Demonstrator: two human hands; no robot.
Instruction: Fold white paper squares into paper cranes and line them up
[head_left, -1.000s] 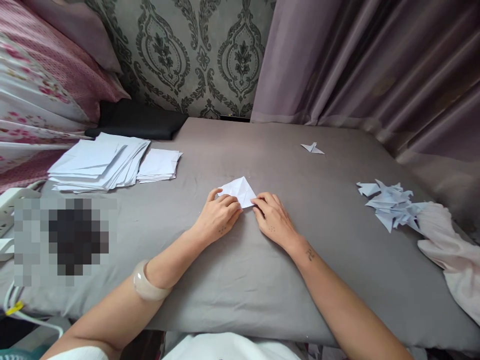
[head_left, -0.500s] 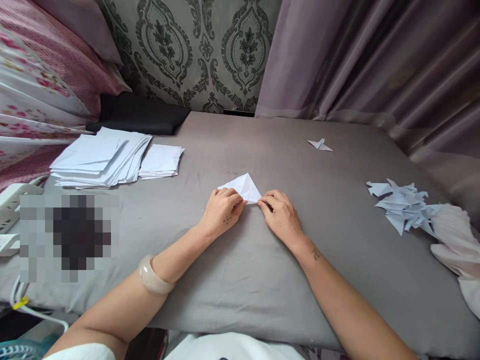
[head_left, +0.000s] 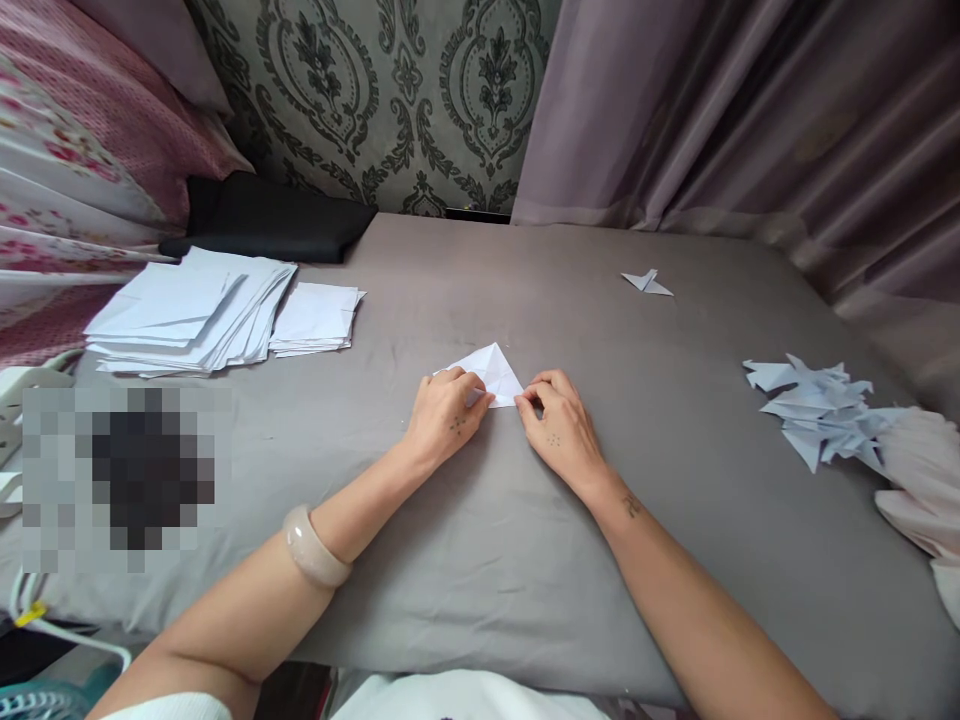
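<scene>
A white sheet of paper (head_left: 496,372), folded to a triangle with its peak pointing away from me, lies on the grey cloth-covered surface (head_left: 480,560). My left hand (head_left: 450,408) is closed on the paper's near left part, thumb and fingertips pressed together at its lower edge. At the near right corner, my right hand (head_left: 556,420) pinches the paper between thumb and forefinger. Creases cross the middle of the triangle. The left side of the paper is partly hidden behind my left fingers.
At the left lie a large stack of white paper (head_left: 180,310) and a smaller stack (head_left: 315,318), with black fabric (head_left: 270,218) behind. One folded paper piece (head_left: 647,283) sits far right; a pile of folded papers (head_left: 821,408) lies nearer, beside pale cloth (head_left: 922,470).
The view has shifted slightly. Both hands stay at the folded paper's near edge, and my right fingers have changed position a little at the corner.
</scene>
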